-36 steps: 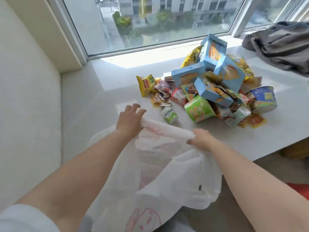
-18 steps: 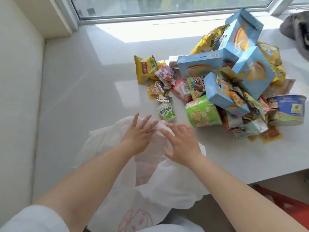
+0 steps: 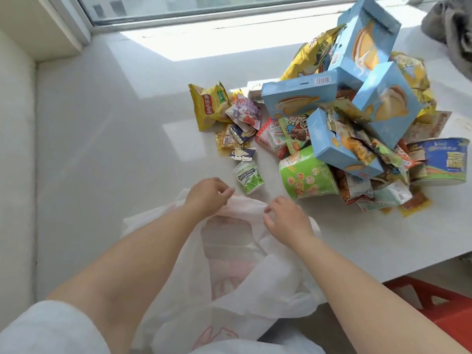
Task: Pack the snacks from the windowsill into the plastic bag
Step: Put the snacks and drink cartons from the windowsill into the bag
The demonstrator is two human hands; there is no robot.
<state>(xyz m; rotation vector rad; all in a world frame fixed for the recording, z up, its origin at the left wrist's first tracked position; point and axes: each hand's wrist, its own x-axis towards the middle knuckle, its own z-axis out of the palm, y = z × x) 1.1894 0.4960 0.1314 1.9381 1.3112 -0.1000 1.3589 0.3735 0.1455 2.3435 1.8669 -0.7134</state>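
A white plastic bag (image 3: 229, 284) with pink print lies over the front edge of the white windowsill (image 3: 127, 149). My left hand (image 3: 208, 195) and my right hand (image 3: 287, 219) both pinch the bag's far rim, fingers curled into the film, a short way apart. Just beyond them stand a small white-green gum bottle (image 3: 249, 176) and a green snack cup (image 3: 306, 175). Behind rises a pile of snacks: blue boxes (image 3: 298, 98), a yellow chip bag (image 3: 209, 106), small sachets (image 3: 245, 113) and a blue bowl (image 3: 444, 160).
A window frame (image 3: 178, 19) runs along the back. A grey garment (image 3: 452, 29) lies at the far right of the sill. A red crate (image 3: 439, 305) sits on the floor below the sill's front edge. A white wall (image 3: 15, 175) closes the left side.
Both hands went from lying flat with spread fingers on the bag to pinching its rim with curled fingers. The view has tilted down and closer to the sill.
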